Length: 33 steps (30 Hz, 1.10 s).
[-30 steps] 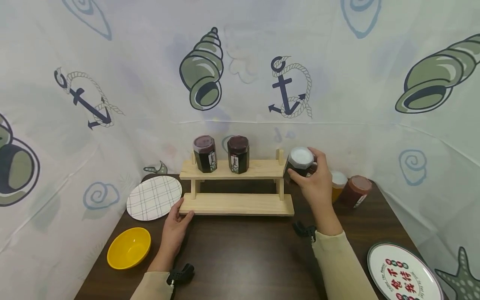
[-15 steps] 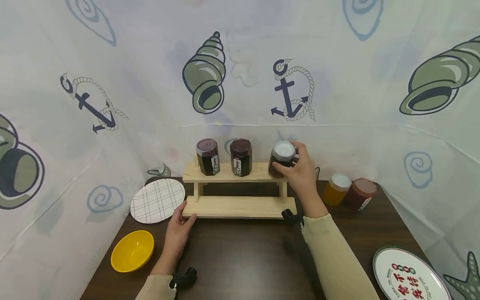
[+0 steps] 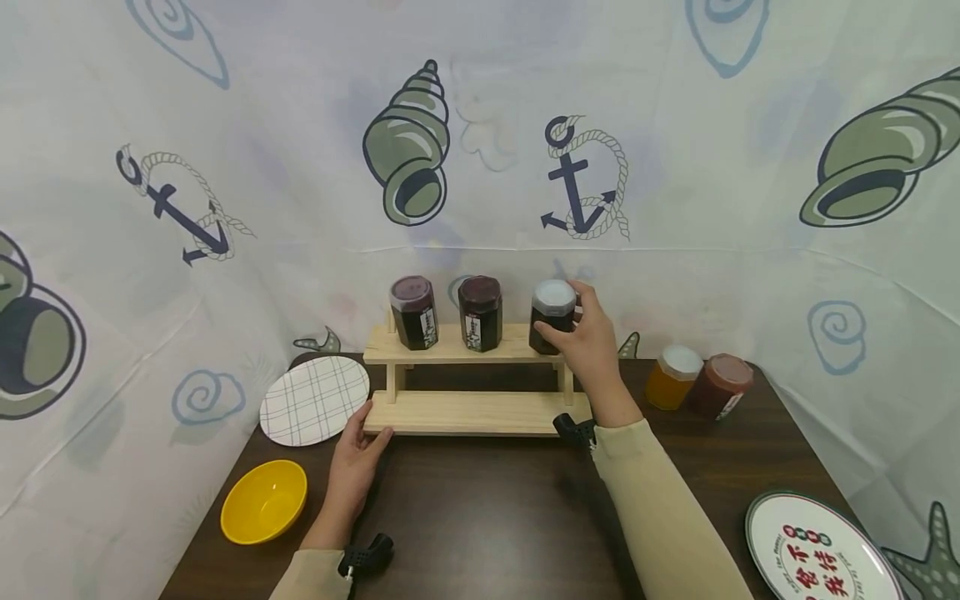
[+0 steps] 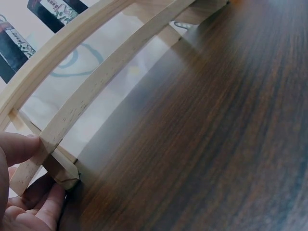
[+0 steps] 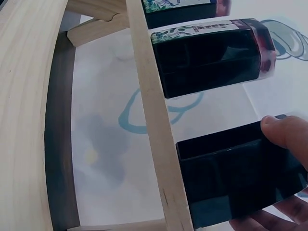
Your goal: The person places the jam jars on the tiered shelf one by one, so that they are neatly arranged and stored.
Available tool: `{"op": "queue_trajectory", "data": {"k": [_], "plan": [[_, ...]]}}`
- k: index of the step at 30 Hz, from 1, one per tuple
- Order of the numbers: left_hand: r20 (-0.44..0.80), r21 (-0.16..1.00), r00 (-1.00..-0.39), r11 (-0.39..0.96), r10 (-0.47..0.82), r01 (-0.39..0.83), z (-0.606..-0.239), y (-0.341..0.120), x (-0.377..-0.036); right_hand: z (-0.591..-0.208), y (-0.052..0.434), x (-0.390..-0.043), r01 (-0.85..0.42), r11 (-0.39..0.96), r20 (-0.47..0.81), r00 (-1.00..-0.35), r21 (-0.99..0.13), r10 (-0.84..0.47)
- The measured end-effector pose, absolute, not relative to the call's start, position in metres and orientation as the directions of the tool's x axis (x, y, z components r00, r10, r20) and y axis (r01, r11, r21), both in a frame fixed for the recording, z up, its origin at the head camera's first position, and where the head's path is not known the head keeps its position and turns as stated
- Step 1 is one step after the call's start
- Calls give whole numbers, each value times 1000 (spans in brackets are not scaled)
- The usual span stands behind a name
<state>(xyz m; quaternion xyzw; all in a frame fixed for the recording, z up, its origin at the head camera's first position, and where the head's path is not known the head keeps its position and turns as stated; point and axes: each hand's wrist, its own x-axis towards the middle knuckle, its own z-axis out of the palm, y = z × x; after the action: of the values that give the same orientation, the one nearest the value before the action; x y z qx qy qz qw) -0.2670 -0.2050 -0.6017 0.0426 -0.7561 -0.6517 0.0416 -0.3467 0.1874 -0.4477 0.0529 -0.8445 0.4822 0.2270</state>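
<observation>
The dark jar [image 3: 552, 317] is squat and faceted, with near-black contents and a pale lid. It stands on the right end of the top shelf of the wooden rack [image 3: 472, 412], beside two dark jars with reddish lids [image 3: 447, 312]. The right hand [image 3: 588, 346] has its fingers wrapped round the jar. The left hand [image 3: 354, 461] rests with straight fingers against the rack's lower left corner. Half a second ago the jar was tilted just above the shelf; now it sits upright, slightly further left.
</observation>
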Motion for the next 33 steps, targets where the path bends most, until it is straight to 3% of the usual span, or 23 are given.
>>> {"op": "queue_trajectory", "data": {"k": [33], "plan": [[7, 992, -994, 126, -113, -7, -602, -205, -267, -455, 194, -337, -276, 387, 341, -934, -880, 109]]}}
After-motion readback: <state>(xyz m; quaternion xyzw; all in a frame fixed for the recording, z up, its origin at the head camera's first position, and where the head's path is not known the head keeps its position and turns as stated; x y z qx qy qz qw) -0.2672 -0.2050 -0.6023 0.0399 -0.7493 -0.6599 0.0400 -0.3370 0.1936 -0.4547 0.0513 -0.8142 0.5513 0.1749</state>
